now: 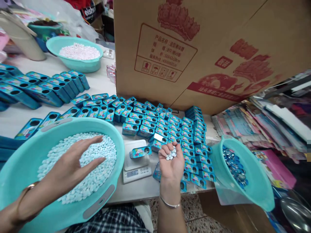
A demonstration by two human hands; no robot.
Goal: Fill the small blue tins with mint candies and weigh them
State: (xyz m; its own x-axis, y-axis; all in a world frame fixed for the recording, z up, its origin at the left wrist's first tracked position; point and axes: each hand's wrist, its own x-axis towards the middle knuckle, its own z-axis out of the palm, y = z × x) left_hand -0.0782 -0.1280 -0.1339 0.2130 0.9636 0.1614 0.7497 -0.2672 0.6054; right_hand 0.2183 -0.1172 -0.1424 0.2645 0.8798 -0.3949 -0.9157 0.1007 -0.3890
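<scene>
My left hand (pixel 66 160) hovers over a large turquoise basin (pixel 14 171), thumb and fingers apart, with nothing in it. Small pale blue candies (pixel 103 166) fill the basin's middle. Palm up, my right hand (pixel 171 166) curls around a small heap of candies (pixel 171 155). To its left stands a white digital scale (pixel 137 174) with a lit display. A blue candy tin (pixel 140 152) with a round hole in its top rests on the scale. Close behind my right hand are rows of similar upright tins (pixel 167 127).
A tall cardboard box (pixel 209 48) walls off the back. At right, a turquoise basin (pixel 257 181) holds shiny blue pieces (pixel 234 166). Another basin (pixel 73 63) of pale candies sits back left, near more tins (pixel 48 89). Stacked printed packets (pixel 245 124) line the right side.
</scene>
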